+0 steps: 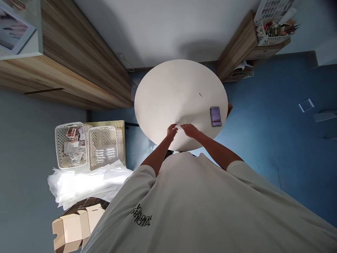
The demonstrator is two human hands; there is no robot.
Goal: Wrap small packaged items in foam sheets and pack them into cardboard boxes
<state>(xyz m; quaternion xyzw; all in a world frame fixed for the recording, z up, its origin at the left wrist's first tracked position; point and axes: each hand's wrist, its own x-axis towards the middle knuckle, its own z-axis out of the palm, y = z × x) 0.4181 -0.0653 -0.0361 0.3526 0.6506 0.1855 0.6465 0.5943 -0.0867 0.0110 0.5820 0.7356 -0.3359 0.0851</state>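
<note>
Over the near part of the round white tabletop (163,80), a small, pale, seemingly translucent item (179,127) is located between the two hands. Left hand (172,130): fingers curled at the item's left end, gap narrow; whether they grip it cannot be told. Right hand (190,130): fingers drawn together, holding the right end.

Status: the item is in hand, not set down. Its type is unclear, so completed and remaining work cannot be determined.

Right side of tabletop: a purple rectangular object (216,116), pixelated; any marking on it is unreadable.

Left of the person: two perforated white baskets (70,124) side by side, one containing packets (75,138) with print too small to read, the other clear plastic pieces (105,154). Adjacent: white sheets (89,181) and an open cardboard box (72,228).

Shirt (189,196): dark curved lettering (142,215), partly legible, apparently including "89". No brand can be confirmed.
</note>
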